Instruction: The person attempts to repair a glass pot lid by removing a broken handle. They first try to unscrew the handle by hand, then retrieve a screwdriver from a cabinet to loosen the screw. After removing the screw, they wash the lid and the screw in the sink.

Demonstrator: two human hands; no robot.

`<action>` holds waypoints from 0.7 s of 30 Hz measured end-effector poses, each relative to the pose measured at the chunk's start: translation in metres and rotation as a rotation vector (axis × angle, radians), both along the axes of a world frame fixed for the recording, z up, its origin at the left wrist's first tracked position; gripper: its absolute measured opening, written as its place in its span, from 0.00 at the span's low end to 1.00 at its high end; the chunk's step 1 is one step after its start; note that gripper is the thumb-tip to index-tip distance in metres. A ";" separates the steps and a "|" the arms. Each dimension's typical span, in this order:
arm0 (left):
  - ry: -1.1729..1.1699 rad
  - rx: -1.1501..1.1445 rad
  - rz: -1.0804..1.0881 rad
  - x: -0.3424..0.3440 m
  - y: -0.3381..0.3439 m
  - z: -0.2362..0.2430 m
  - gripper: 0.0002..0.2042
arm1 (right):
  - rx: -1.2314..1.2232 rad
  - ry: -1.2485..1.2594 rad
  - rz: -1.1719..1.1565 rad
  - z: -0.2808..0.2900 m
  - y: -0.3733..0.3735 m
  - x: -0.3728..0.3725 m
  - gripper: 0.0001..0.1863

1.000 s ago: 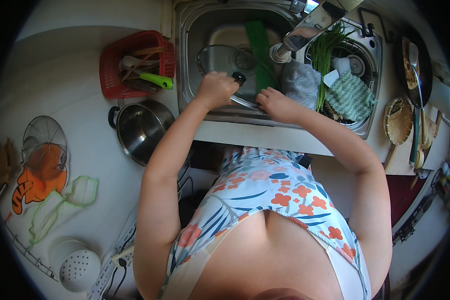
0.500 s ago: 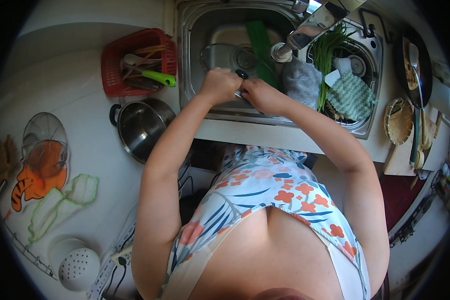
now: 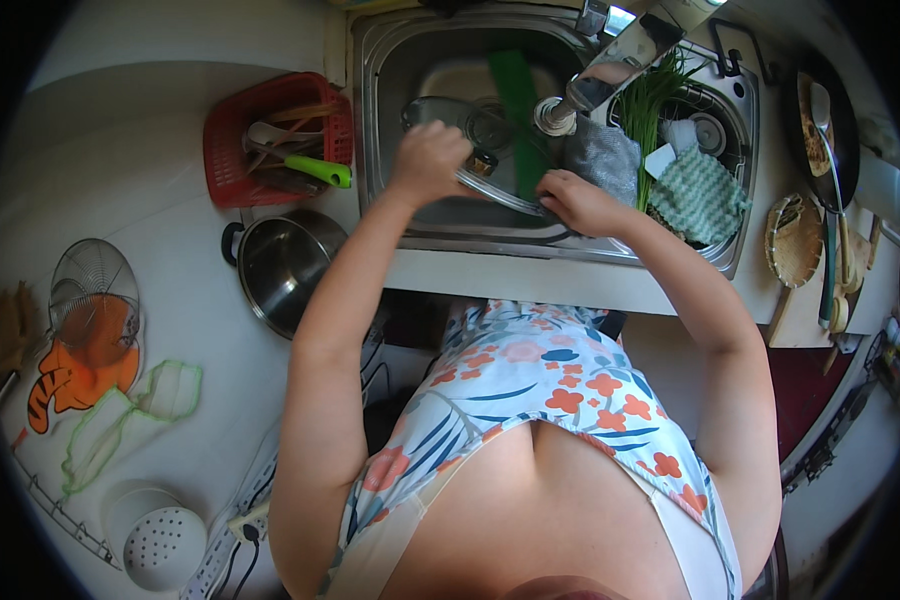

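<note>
In the left basin of the steel sink point(image 3: 380, 80), a glass lid point(image 3: 502, 193) with a steel rim and a dark knob is tilted. My left hand point(image 3: 430, 160) has its fingers wrapped round the lid's left rim. My right hand point(image 3: 580, 203) has curled fingers on the rim at the lower right. A green strip point(image 3: 515, 90) lies in the basin behind it. A grey mesh cloth point(image 3: 600, 160), long green leafy stems point(image 3: 640, 105) and a green checked cloth point(image 3: 697, 198) sit at the right.
A red basket point(image 3: 230, 130) of utensils and a steel pot point(image 3: 285, 270) are on the left, with a strainer point(image 3: 90, 275). A metal faucet point(image 3: 610, 65) overhangs the sink. At the right are a black pan point(image 3: 835, 180), a woven basket point(image 3: 792, 240) and a wooden board point(image 3: 800, 320).
My hands came close together, then moved apart along the lid's rim: my left hand is now higher, my right hand farther right and lower.
</note>
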State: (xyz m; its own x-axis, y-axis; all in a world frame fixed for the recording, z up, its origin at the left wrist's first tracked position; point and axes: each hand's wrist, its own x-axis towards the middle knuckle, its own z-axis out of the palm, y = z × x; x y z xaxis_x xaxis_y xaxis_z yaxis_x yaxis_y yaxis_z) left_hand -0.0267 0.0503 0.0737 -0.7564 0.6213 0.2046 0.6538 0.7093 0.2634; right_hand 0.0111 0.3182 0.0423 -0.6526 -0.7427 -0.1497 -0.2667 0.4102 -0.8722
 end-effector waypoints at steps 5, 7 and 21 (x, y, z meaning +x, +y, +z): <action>-0.087 -0.020 0.011 -0.005 -0.019 -0.014 0.27 | -0.022 -0.007 -0.008 0.015 0.023 -0.003 0.07; -0.103 -0.042 0.036 0.006 -0.006 -0.010 0.25 | -0.036 0.135 -0.204 0.028 0.029 -0.011 0.07; -0.092 -0.058 -0.082 0.021 0.010 -0.002 0.16 | -0.080 -0.220 0.018 0.010 0.014 -0.012 0.21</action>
